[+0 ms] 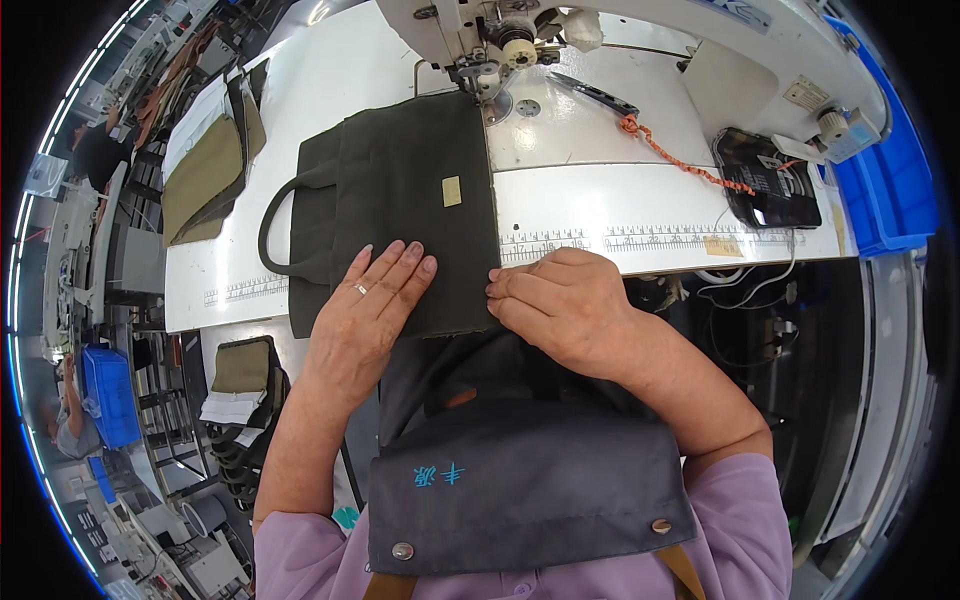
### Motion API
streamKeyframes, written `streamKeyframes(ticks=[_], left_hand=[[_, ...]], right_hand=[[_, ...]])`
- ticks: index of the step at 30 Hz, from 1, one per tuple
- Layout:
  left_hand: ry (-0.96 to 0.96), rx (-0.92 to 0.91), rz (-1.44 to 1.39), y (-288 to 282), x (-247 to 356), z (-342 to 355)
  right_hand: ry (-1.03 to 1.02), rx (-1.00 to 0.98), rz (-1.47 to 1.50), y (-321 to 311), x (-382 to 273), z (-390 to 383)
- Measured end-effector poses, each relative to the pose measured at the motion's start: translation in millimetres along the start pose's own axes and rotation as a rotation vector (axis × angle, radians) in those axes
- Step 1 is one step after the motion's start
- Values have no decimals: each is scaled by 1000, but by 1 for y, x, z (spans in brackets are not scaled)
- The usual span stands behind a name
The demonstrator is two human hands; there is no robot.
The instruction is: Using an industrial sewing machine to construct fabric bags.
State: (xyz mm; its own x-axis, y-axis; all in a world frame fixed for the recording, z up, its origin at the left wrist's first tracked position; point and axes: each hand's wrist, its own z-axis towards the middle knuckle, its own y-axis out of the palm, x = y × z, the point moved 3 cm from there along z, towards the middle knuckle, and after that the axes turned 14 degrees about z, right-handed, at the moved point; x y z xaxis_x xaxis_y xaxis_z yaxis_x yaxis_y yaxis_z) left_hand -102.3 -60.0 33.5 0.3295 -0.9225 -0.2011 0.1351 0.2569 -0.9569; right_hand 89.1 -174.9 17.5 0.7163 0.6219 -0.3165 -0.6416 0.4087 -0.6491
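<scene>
Well, the bag (410,180), upper centre, has its handle (267,225); the edge (492,205) the right hand (562,305) pinches seems unsewn, left hand (365,315) flat on top.

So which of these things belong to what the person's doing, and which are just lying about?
In use:
dark fabric bag piece, under the flat left hand, its near right edge held by the right hand
sewing machine, at its far corner

Seemingly just lying about:
bladed tool on an orange cord
flat black item
olive fabric pieces
blue bin
</scene>
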Motion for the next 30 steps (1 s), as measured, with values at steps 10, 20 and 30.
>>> streamKeyframes(ticks=[10, 20, 30], left_hand=[[104, -15, -290, -13, -10, 55], [78, 133, -440, 28, -11, 85], [62, 156, -412, 51, -40, 119]], right_hand=[[33, -82, -39, -3, 0, 3], [107, -101, 11, -11, 10, 10], [95, -99, 56, -10, 60, 35]])
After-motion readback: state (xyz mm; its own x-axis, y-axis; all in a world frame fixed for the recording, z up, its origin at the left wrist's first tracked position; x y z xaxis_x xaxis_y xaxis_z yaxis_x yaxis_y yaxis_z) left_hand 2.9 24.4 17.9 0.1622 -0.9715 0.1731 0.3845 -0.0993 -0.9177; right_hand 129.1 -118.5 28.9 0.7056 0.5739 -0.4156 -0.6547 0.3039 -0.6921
